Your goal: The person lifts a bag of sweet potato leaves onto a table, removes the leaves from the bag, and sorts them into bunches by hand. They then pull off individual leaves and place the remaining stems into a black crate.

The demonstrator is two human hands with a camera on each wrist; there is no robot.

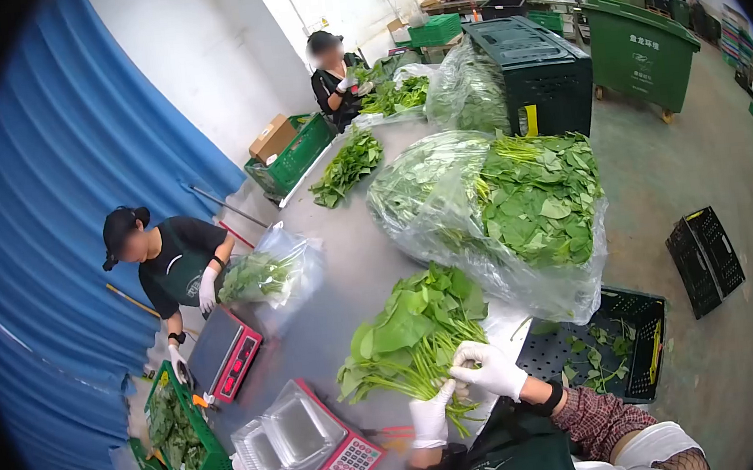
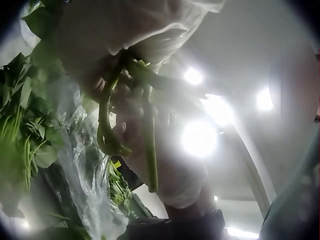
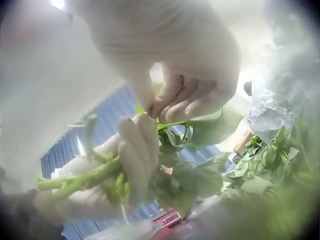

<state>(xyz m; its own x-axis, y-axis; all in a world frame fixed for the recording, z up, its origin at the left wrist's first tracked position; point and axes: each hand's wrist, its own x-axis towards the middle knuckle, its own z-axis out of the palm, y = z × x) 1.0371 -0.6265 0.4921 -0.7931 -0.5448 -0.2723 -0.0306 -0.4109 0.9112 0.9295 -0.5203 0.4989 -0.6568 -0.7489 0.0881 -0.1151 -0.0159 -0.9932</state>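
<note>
A bunch of leafy greens (image 1: 417, 322) lies over the near edge of the metal table, its leaves pointing away from me. My left hand (image 1: 430, 418), in a white glove, grips the bunch round its stems. Cut stem ends (image 3: 75, 184) stick out past the left fingers in the right wrist view. Just above, my gloved right hand (image 1: 491, 372) has thumb and fingertips together, pinching a thin stem at the side of the bunch. In the left wrist view a few thick stems (image 2: 151, 145) hang below the left hand.
A big plastic bag of greens (image 1: 541, 201) stands at the table's right side, above a black crate (image 1: 645, 345) with loose leaves. Near left are a red scale (image 1: 340, 465) with clear trays (image 1: 291, 433) and another scale (image 1: 229, 353). Two people work across the table.
</note>
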